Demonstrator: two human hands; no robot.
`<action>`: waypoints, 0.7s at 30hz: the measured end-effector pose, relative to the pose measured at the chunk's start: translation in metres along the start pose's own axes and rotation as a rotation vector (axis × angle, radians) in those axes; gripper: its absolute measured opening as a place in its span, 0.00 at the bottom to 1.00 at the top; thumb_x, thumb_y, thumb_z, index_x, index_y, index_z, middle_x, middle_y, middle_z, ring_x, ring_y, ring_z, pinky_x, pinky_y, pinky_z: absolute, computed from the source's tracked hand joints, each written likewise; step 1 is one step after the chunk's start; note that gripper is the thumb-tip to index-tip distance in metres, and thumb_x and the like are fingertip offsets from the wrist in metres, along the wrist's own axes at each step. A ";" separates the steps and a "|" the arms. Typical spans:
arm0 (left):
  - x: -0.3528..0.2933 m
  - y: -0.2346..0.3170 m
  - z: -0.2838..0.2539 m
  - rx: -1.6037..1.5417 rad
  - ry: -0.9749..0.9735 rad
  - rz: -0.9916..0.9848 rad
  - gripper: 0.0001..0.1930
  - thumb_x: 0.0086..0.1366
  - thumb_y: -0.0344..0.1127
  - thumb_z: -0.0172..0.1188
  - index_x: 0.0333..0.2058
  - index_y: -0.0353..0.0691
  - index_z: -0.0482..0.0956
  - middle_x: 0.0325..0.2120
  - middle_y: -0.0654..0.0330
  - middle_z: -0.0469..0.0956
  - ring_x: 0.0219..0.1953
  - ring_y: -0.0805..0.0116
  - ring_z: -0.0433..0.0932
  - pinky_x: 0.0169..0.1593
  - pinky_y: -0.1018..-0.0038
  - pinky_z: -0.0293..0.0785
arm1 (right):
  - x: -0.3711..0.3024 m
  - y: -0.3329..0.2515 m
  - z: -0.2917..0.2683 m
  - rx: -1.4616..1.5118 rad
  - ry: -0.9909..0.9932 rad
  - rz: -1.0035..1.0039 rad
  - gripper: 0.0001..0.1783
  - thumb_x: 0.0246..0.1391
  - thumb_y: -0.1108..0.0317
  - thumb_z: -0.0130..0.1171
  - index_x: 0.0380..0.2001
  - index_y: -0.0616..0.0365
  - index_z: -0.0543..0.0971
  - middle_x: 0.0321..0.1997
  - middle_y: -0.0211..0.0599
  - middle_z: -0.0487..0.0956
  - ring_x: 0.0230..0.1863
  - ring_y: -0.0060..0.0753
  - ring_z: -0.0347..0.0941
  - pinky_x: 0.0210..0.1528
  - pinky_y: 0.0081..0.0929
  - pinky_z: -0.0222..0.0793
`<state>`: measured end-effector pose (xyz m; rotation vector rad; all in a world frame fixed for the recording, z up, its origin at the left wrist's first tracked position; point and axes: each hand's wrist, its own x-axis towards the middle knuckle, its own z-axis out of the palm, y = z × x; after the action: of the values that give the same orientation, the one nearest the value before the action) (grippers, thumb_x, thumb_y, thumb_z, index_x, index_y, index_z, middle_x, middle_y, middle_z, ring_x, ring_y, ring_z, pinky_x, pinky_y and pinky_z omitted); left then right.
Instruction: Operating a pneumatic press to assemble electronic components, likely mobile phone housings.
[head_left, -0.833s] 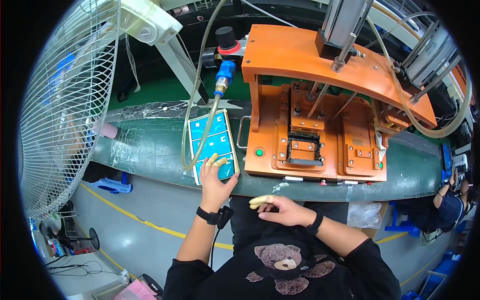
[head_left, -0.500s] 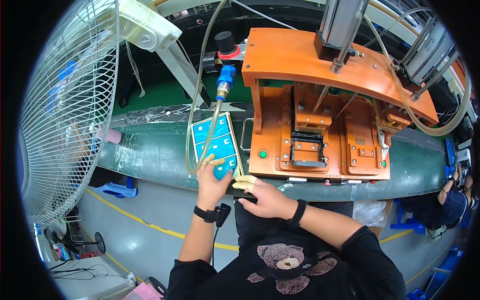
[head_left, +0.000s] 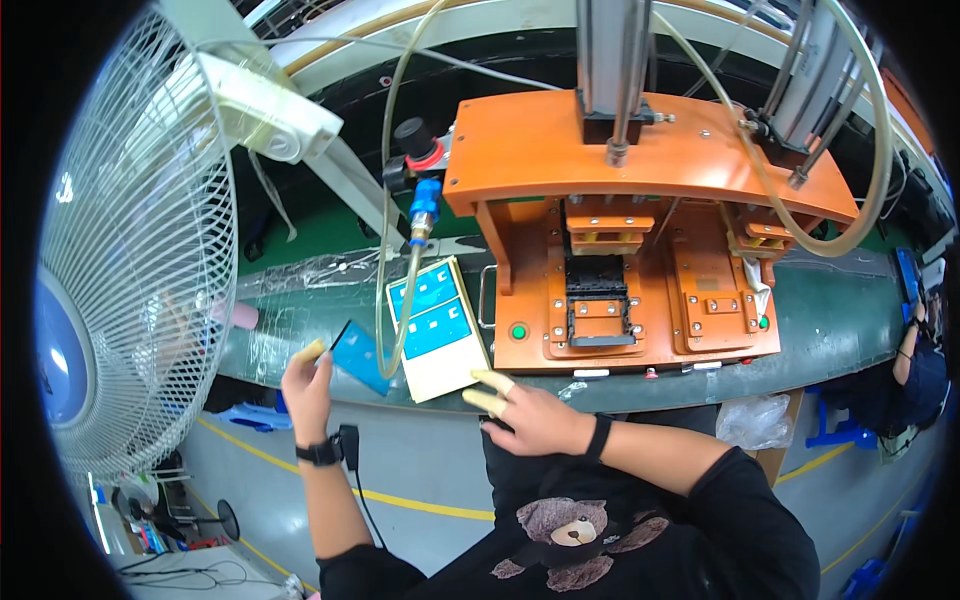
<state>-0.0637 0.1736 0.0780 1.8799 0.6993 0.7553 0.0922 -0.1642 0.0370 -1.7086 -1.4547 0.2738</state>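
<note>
My left hand [head_left: 308, 390] is closed on one edge of a blue film-covered rectangular panel [head_left: 360, 358], which has a dark border and hangs tilted left of a pale yellow board [head_left: 445, 372]. Two similar blue panels [head_left: 437, 329] with small white cut-out marks lie on the board's far part; its near part is bare. My right hand [head_left: 535, 415] has its fingers apart and holds nothing, with fingertips by the board's near right corner. Yellow finger covers sit on some fingertips of both hands.
An orange press [head_left: 650, 150] with metal cylinders and black-railed fixture [head_left: 600, 310] stands right of the board. A clear air hose [head_left: 385, 300] with a blue fitting [head_left: 425, 200] hangs over the board. A large caged fan [head_left: 140, 250] stands at left; a co-worker [head_left: 915, 365] is far right.
My left hand has lifted the nearest blue panel off the board and carried it left, baring the board's near part. My right hand stays near the corner. The whole view has shifted slightly.
</note>
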 end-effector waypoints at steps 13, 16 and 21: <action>-0.132 0.116 0.059 0.277 -0.267 0.343 0.13 0.52 0.21 0.64 0.39 0.32 0.80 0.36 0.51 0.83 0.40 0.58 0.82 0.48 0.67 0.76 | -0.042 -0.010 -0.154 -0.621 0.390 0.045 0.19 0.39 0.70 0.69 0.40 0.53 0.83 0.49 0.37 0.78 0.52 0.44 0.71 0.52 0.39 0.66; -0.128 0.141 0.107 0.217 -0.409 0.512 0.14 0.51 0.21 0.65 0.39 0.33 0.80 0.36 0.51 0.83 0.40 0.57 0.82 0.47 0.67 0.76 | -0.046 -0.007 -0.169 -0.629 0.394 -0.079 0.18 0.40 0.71 0.67 0.39 0.55 0.83 0.43 0.34 0.79 0.48 0.40 0.73 0.50 0.38 0.68; -0.107 0.176 0.164 0.045 -0.647 0.574 0.13 0.53 0.22 0.65 0.39 0.34 0.81 0.38 0.52 0.84 0.40 0.58 0.83 0.48 0.69 0.76 | -0.080 -0.044 -0.226 -0.371 0.618 -0.141 0.12 0.48 0.71 0.65 0.39 0.60 0.83 0.33 0.35 0.81 0.33 0.40 0.77 0.36 0.33 0.72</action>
<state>0.0162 -0.0630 0.1595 2.2202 -0.2444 0.4166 0.1839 -0.3406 0.1788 -1.7458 -1.1867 -0.5893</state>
